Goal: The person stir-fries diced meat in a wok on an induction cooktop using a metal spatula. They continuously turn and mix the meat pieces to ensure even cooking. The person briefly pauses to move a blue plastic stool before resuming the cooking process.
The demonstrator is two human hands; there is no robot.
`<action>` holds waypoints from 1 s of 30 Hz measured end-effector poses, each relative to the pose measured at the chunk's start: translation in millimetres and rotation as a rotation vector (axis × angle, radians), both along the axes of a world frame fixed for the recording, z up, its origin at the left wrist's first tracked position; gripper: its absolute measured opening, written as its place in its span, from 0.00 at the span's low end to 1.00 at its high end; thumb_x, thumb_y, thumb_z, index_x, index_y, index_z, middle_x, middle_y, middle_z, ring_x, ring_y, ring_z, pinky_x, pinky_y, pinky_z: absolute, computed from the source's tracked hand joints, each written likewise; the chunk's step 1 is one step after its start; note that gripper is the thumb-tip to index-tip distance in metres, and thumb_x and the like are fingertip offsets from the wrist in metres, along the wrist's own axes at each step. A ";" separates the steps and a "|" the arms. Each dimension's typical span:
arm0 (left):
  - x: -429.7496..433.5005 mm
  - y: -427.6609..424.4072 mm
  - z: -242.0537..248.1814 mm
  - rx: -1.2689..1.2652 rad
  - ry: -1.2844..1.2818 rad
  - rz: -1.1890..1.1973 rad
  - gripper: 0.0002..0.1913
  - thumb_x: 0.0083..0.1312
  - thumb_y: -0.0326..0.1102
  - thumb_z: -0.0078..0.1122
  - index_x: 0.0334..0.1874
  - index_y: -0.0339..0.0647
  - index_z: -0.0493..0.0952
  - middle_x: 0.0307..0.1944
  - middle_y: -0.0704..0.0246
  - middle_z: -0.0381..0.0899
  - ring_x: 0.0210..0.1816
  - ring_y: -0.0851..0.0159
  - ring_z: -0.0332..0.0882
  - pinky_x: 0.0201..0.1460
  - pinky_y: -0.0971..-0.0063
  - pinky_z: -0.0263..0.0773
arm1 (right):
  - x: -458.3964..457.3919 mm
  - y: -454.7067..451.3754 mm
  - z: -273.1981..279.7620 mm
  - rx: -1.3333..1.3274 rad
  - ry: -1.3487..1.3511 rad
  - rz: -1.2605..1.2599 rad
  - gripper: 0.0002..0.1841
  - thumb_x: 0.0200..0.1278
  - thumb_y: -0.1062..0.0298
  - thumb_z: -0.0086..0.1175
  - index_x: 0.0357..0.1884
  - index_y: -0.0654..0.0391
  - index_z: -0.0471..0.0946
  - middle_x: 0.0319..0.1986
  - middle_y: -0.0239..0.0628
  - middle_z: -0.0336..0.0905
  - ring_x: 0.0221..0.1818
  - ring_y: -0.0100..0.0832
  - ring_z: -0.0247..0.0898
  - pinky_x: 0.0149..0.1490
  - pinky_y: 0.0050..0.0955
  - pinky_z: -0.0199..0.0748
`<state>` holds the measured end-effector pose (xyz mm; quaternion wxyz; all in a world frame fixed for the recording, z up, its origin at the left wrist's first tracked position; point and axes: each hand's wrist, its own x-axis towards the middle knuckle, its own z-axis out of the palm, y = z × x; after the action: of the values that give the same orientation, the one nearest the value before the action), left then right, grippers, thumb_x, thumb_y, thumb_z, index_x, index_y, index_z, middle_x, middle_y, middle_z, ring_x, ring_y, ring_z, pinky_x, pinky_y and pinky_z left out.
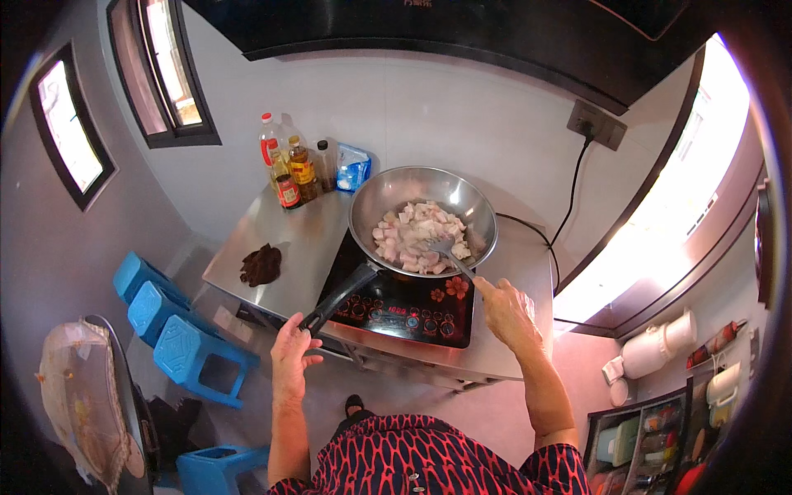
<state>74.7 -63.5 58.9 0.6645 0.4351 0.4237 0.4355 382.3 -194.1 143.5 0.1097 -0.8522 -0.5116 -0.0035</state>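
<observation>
A steel wok [427, 179] sits on a black induction cooker [396, 322] with a lit display. Inside it are many pale, pinkish cubes of meat [414, 232], and a faint haze hangs over them. My right hand [510, 315] grips the handle of a metal spatula [442, 246], whose blade rests among the cubes. At the tip of the black wok handle [346, 294] is my left hand [292, 356]. Its thumb lies on one side of the tip, with the fingers loosely curled on the other.
Several bottles [301, 167] and a blue packet [353, 168] line the back of the steel table [297, 235]. A dark brown cloth-like lump [261, 265] lies left. Blue stools [192, 352] stand beside it. A power cord [572, 198] runs to the wall socket [597, 124]. Overhead hangs a black hood [433, 37].
</observation>
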 end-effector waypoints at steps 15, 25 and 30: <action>2.7 19.3 2.9 0.496 0.210 0.044 0.23 0.63 0.32 0.60 0.60 0.37 0.70 0.46 0.69 0.73 0.45 0.72 0.70 0.44 0.81 0.68 | -20.5 -5.5 8.0 0.084 -0.020 -0.015 0.13 0.62 0.72 0.45 0.48 0.51 0.74 0.32 0.49 0.74 0.34 0.54 0.74 0.38 0.51 0.71; 12.0 38.3 20.3 0.842 0.422 -0.200 0.22 0.59 0.33 0.64 0.56 0.38 0.74 0.41 0.64 0.74 0.44 0.63 0.74 0.48 0.72 0.70 | -38.2 21.4 -12.5 0.119 -0.023 -0.086 0.10 0.62 0.70 0.46 0.45 0.52 0.74 0.32 0.49 0.74 0.33 0.55 0.74 0.37 0.52 0.70; 18.1 39.8 25.3 0.907 0.455 -0.231 0.21 0.58 0.31 0.65 0.55 0.37 0.74 0.42 0.62 0.74 0.43 0.61 0.75 0.48 0.72 0.70 | -49.3 19.3 -18.0 0.120 -0.026 -0.135 0.12 0.61 0.70 0.48 0.47 0.53 0.72 0.34 0.49 0.75 0.34 0.53 0.76 0.39 0.49 0.73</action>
<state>92.7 -23.7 84.2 0.3440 0.8068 0.2754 0.3936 333.0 -174.8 125.5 0.1534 -0.8765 -0.4532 -0.0527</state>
